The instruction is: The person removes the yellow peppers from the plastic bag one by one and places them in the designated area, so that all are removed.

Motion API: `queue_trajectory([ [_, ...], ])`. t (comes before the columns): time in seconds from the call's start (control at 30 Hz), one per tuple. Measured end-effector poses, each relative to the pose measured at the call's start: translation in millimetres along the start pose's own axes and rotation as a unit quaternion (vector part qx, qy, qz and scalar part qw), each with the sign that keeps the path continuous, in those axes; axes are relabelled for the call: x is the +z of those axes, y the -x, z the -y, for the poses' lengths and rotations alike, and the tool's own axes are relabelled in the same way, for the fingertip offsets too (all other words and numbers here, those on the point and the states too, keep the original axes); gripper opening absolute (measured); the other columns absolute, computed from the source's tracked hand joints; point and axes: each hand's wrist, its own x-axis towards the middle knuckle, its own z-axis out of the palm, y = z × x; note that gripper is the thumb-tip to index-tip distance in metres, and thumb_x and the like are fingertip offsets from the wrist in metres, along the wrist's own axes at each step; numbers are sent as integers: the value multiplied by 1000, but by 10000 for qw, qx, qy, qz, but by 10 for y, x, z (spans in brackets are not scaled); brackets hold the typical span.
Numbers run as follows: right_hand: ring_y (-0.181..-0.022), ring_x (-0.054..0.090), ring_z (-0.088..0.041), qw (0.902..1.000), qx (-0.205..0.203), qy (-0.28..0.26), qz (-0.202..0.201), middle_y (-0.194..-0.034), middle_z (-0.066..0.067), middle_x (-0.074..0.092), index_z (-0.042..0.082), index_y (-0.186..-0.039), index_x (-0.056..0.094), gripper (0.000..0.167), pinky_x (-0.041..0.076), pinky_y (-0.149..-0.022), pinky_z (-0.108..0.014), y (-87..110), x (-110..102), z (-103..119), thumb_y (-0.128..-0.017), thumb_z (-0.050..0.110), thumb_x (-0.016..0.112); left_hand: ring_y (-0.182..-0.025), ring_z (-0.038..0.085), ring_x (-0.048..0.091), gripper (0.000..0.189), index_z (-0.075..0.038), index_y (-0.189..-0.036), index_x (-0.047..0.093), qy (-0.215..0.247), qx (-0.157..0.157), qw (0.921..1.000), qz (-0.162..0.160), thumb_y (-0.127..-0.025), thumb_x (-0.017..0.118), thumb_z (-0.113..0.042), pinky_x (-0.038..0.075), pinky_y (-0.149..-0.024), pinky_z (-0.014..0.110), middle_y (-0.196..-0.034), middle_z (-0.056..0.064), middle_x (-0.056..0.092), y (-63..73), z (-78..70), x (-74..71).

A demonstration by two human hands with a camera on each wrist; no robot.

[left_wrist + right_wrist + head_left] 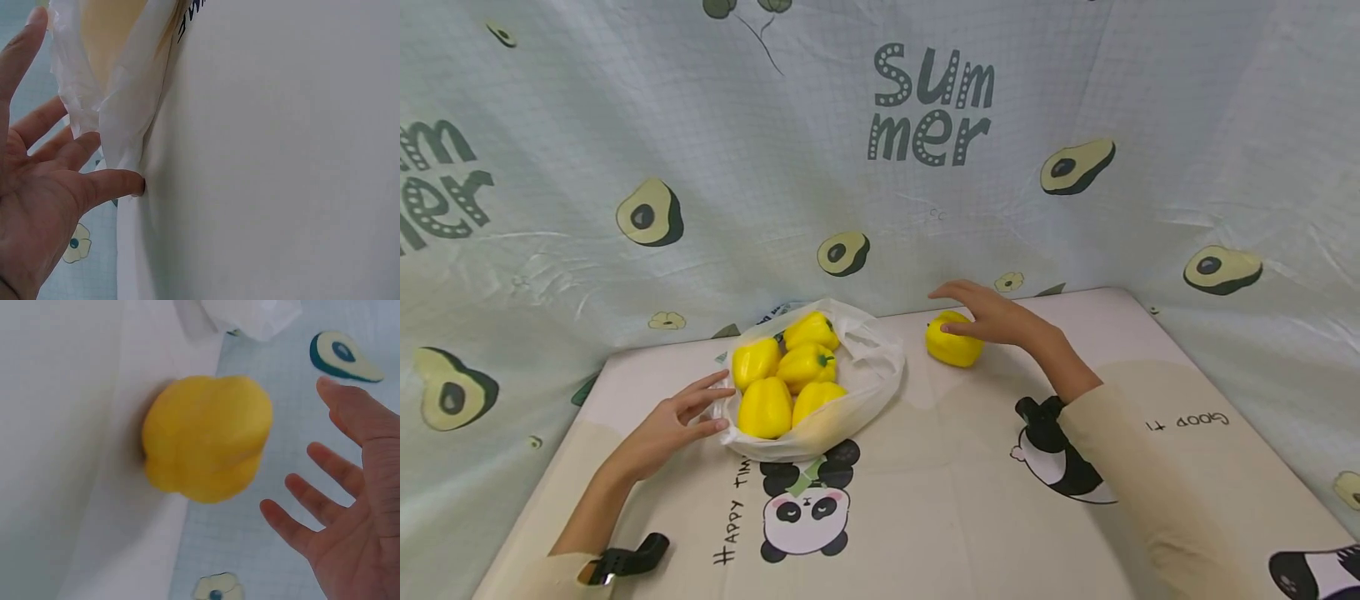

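A white plastic bag [872,367] lies with its mouth spread, and several yellow bell peppers [765,408] sit inside it. My left hand [662,429] is at the bag's left side, its fingers spread and the fingertips right at the plastic; the left wrist view shows the same bag [128,94] beside the thumb and fingers. One more yellow bell pepper [953,346] rests on the table to the right of the bag. Above it reaches my right hand [996,317], fingers apart. In the right wrist view a gap shows between this pepper [206,437] and the fingers.
The table wears a light cloth [940,500] with printed pandas and lettering. Behind its far edge hangs a pale curtain [760,208] printed with avocados. A dark strap [632,558] is on the left wrist.
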Motion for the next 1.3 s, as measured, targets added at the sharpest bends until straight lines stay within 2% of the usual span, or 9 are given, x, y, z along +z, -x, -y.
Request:
queue_trajectory([
  [0.1,-145,37,-35,9996,-174,199,74,-156,-14,43,12,-149,49,53,32,-119,-56,-46,-42,116,-100,26,66,-147,52,25,55,-8,-145,56,12,-46,10000,-4,-96,71,-29,26,-113,73,-168,15,22,5,6,6],
  [0.23,-144,40,-33,9988,-183,391,226,-155,-12,47,14,-147,53,49,33,-120,-53,-94,-93,261,-101,24,65,-148,53,24,56,-7,-145,55,65,-49,10000,15,-96,71,-29,26,-114,71,-168,15,21,3,-6,10],
  [0.47,-143,44,-31,9971,-342,434,533,-153,-8,50,16,-147,53,46,36,-118,-51,-219,-103,408,-102,21,63,-148,52,24,57,-6,-145,55,-38,-169,9998,-51,-96,70,-32,27,-114,70,-168,16,21,46,13,0],
  [0.77,-128,58,-27,9894,-726,903,879,-145,-4,59,19,-144,57,42,46,-112,-45,-403,-175,593,-102,18,62,-148,52,24,58,-6,-145,54,-143,-159,9998,12,-97,69,-35,26,-114,72,-168,16,21,-8,-6,5],
  [1.03,-137,51,-27,9790,-1047,1151,1316,-146,-5,58,13,-141,59,40,41,-117,-41,-626,-185,759,-102,17,62,-147,53,25,57,-7,-145,55,-273,-115,9995,114,-97,68,-36,27,-112,73,-167,16,22,-44,-60,-4],
  [1.3,-134,53,-27,9687,-1227,1382,1654,-144,-6,58,11,-140,60,38,42,-115,-39,-815,-125,880,-102,14,61,-148,52,23,57,-4,-145,54,-100,-152,9997,178,-98,68,-33,24,-113,74,-168,16,21,-51,-44,-29],
])
